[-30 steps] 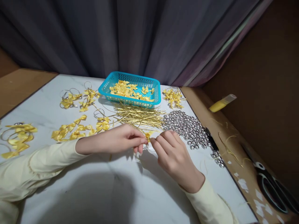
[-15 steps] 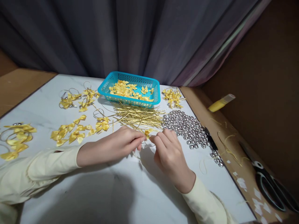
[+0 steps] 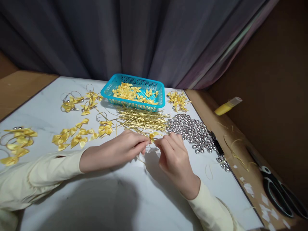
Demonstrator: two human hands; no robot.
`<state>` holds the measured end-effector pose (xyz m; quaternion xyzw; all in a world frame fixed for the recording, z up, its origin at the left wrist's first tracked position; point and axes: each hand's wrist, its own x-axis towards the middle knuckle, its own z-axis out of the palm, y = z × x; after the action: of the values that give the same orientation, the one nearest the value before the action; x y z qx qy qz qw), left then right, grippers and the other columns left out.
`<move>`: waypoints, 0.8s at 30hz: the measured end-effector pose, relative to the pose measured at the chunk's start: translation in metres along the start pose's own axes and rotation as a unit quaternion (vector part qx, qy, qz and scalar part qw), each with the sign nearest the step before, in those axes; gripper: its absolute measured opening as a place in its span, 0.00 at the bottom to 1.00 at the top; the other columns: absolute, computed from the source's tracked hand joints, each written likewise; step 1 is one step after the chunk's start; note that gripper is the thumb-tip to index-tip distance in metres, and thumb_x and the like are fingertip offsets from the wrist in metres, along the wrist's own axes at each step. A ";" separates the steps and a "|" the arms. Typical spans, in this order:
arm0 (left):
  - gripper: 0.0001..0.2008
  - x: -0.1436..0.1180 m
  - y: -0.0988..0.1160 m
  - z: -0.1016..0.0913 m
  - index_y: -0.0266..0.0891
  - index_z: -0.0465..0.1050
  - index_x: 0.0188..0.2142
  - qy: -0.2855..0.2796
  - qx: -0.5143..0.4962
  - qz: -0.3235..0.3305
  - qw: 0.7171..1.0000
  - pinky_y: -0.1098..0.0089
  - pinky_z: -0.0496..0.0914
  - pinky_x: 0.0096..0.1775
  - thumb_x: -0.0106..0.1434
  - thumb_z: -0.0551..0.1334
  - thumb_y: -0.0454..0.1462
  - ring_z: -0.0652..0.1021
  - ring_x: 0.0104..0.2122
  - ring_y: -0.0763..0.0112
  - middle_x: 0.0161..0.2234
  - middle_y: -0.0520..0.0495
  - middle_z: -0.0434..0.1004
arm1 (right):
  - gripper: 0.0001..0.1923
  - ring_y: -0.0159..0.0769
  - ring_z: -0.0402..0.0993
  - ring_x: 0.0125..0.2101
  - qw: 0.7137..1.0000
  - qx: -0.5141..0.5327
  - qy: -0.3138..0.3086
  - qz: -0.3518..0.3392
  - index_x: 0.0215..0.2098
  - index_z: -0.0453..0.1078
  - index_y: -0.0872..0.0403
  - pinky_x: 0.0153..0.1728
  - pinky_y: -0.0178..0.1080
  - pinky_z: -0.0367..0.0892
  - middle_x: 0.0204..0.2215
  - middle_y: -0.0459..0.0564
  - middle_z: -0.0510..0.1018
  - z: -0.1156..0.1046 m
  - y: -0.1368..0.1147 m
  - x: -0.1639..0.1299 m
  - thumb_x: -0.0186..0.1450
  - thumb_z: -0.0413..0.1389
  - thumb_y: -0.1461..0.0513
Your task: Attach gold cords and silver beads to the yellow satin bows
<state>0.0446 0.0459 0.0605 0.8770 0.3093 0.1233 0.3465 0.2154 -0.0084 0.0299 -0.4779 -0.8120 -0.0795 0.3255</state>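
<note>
The small yellow bow (image 3: 152,136) sits just in front of the gold wire pile (image 3: 141,119), pinched by my left hand (image 3: 120,149) and right hand (image 3: 172,154); I should keep both grips narrow and steady.

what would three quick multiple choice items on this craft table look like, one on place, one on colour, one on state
1. Where do the silver bells lie?
A. in the basket
B. right of the gold wires
C. on the scissors

2. What colour is the basket?
A. blue
B. red
C. white

3. How are the left hand and right hand placed?
A. flat and apart
B. fingertips pinched at one small yellow bow
C. inside the basket

Answers: 1 B, the bells lie heaped beside the wires; 2 A, its mesh walls are blue; 3 B, both hands meet at the bow.
</note>
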 end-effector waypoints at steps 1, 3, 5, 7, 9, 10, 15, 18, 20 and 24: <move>0.14 0.000 0.000 0.000 0.37 0.65 0.24 0.001 0.000 0.002 1.000 0.77 0.60 0.28 0.66 0.49 0.33 0.70 0.23 0.78 0.21 0.55 0.68 | 0.12 0.35 0.51 0.25 1.000 -0.001 -0.003 -0.003 0.23 0.61 0.57 0.27 0.38 0.46 0.20 0.48 0.60 0.000 0.000 0.000 0.58 0.43 0.75; 0.14 -0.001 -0.001 0.000 0.37 0.65 0.24 0.001 0.000 0.005 1.000 0.77 0.60 0.28 0.66 0.49 0.33 0.70 0.23 0.78 0.21 0.55 0.68 | 0.12 0.35 0.51 0.25 1.000 -0.003 -0.007 -0.008 0.23 0.61 0.57 0.27 0.39 0.46 0.20 0.48 0.60 -0.001 0.001 -0.001 0.58 0.43 0.75; 0.14 -0.002 -0.001 -0.001 0.37 0.65 0.24 -0.001 0.002 0.007 1.000 0.77 0.60 0.29 0.66 0.48 0.33 0.70 0.23 0.78 0.21 0.55 0.68 | 0.13 0.35 0.52 0.25 1.000 -0.006 -0.013 -0.010 0.23 0.62 0.57 0.27 0.38 0.46 0.20 0.48 0.60 -0.001 0.001 -0.001 0.58 0.42 0.75; 0.15 -0.002 -0.001 -0.001 0.37 0.65 0.24 -0.001 0.005 0.008 1.000 0.77 0.60 0.29 0.66 0.48 0.33 0.70 0.23 0.78 0.21 0.54 0.68 | 0.13 0.35 0.52 0.26 1.000 -0.009 -0.018 -0.011 0.23 0.62 0.57 0.27 0.38 0.47 0.20 0.48 0.60 -0.002 0.001 -0.001 0.59 0.42 0.74; 0.15 -0.002 -0.002 0.000 0.37 0.65 0.24 0.000 0.007 0.010 1.000 0.77 0.60 0.28 0.66 0.48 0.33 0.70 0.23 0.78 0.21 0.54 0.68 | 0.14 0.35 0.52 0.26 1.000 -0.014 -0.019 -0.014 0.23 0.62 0.57 0.27 0.38 0.47 0.20 0.49 0.61 -0.002 -0.001 -0.001 0.60 0.41 0.74; 0.15 -0.001 -0.002 0.000 0.37 0.65 0.24 0.000 0.009 0.012 1.000 0.77 0.60 0.28 0.66 0.48 0.33 0.69 0.23 0.77 0.21 0.54 0.68 | 0.14 0.35 0.52 0.26 1.000 -0.018 -0.018 -0.015 0.23 0.62 0.57 0.27 0.38 0.47 0.20 0.49 0.60 -0.002 -0.001 0.000 0.61 0.41 0.74; 0.15 -0.003 -0.004 0.005 0.37 0.64 0.25 0.018 0.055 0.035 0.998 0.74 0.59 0.28 0.67 0.47 0.35 0.69 0.23 0.75 0.22 0.53 0.68 | 0.16 0.36 0.51 0.25 0.998 -0.061 -0.008 -0.032 0.21 0.62 0.57 0.27 0.39 0.47 0.19 0.49 0.60 0.000 -0.005 0.002 0.62 0.40 0.74; 0.14 -0.004 -0.005 0.008 0.37 0.65 0.28 0.031 0.092 0.062 0.993 0.73 0.59 0.29 0.67 0.47 0.34 0.69 0.25 0.73 0.25 0.51 0.70 | 0.16 0.36 0.51 0.25 0.995 -0.087 -0.011 -0.047 0.21 0.62 0.57 0.27 0.39 0.48 0.20 0.50 0.61 0.000 -0.006 0.004 0.62 0.40 0.74; 0.13 -0.005 -0.006 0.009 0.37 0.65 0.29 0.035 0.105 0.075 0.991 0.72 0.60 0.30 0.67 0.47 0.33 0.70 0.27 0.73 0.27 0.50 0.70 | 0.16 0.36 0.51 0.25 0.994 -0.097 -0.016 -0.052 0.21 0.62 0.57 0.27 0.39 0.48 0.20 0.50 0.60 0.000 -0.006 0.004 0.62 0.40 0.74; 0.13 -0.005 -0.006 0.012 0.36 0.66 0.31 0.038 0.117 0.077 0.989 0.71 0.62 0.32 0.68 0.46 0.33 0.71 0.29 0.71 0.29 0.49 0.71 | 0.15 0.36 0.51 0.26 0.995 -0.088 -0.013 -0.041 0.21 0.62 0.57 0.27 0.38 0.48 0.20 0.49 0.60 0.003 -0.006 0.003 0.60 0.41 0.75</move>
<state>0.0431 0.0396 0.0473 0.9273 0.2664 0.1455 0.2191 0.2082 -0.0080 0.0307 -0.4724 -0.8249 -0.1572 0.2678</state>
